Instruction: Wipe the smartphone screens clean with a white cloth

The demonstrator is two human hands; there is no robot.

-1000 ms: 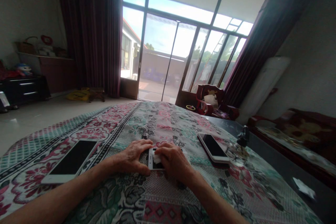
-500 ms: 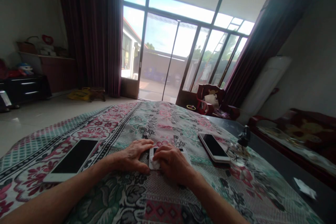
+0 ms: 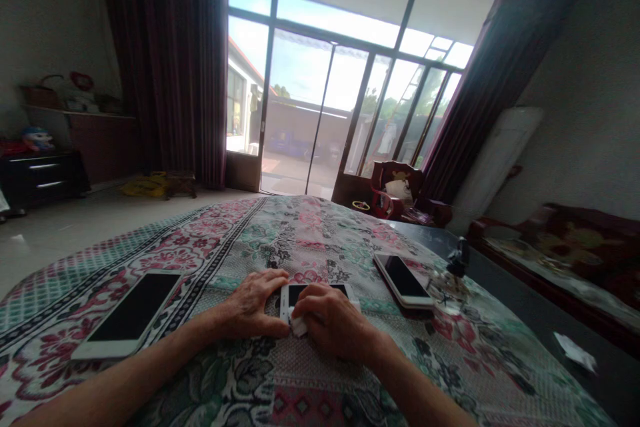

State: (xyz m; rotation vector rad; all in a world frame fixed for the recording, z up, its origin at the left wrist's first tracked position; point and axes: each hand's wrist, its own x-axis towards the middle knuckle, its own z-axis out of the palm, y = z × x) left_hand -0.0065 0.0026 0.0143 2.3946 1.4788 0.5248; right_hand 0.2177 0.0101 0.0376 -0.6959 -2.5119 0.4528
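Observation:
A white phone point(image 3: 284, 303) with a dark screen lies crosswise on the patterned tablecloth point(image 3: 300, 380). At its left end is my left hand point(image 3: 253, 305), with thumb and fingers spread to opposite corners, holding the phone against the cloth. My right hand point(image 3: 335, 320) bends over the middle of the phone and covers much of it. Its closed fingers pinch a small white wad point(image 3: 299, 325), like tissue, against the phone's near edge. The wad's other side is hidden under the fingers.
A larger white phone point(image 3: 133, 313) lies to the left, and a white phone point(image 3: 406, 281) on a dark item to the right. Beside that one stands a clear bottle with a black pump point(image 3: 456, 273). White paper point(image 3: 575, 352) rests on the dark surface at far right.
My right hand has shifted slightly, and the white wad sits lower, at the phone's near edge. More of the screen shows. My left hand stays at the phone's left end.

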